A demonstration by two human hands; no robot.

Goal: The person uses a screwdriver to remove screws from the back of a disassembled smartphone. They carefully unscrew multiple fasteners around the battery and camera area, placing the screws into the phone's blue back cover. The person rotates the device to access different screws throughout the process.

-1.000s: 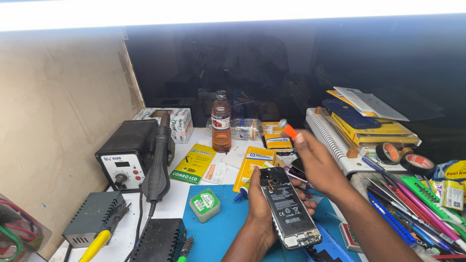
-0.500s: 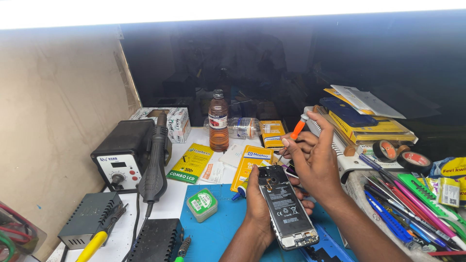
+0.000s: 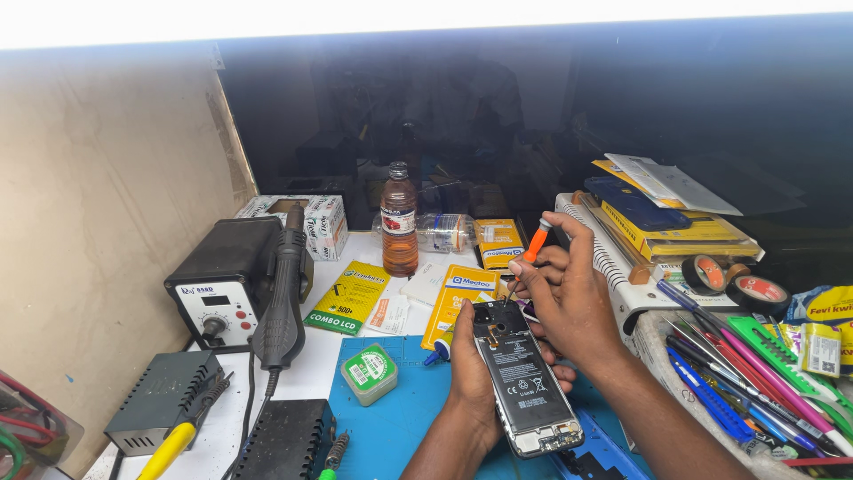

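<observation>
left hand (image 3: 471, 369) grips opened phone (image 3: 524, 378) | right hand (image 3: 569, 298) pinches orange screwdriver (image 3: 533, 244), tip on phone | nearby: bottle (image 3: 399, 220), green tin (image 3: 369, 373), hot-air station (image 3: 233, 280), pens (image 3: 746, 373)

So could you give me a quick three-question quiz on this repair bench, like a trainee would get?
1. True or false: the left hand holds the opened phone.
2. What does the right hand grip? A) tape roll B) orange-handled screwdriver C) bottle
3. Fill in: the bottle stands ____ on the bench.

Key: 1 true. 2 B. 3 upright.
</observation>
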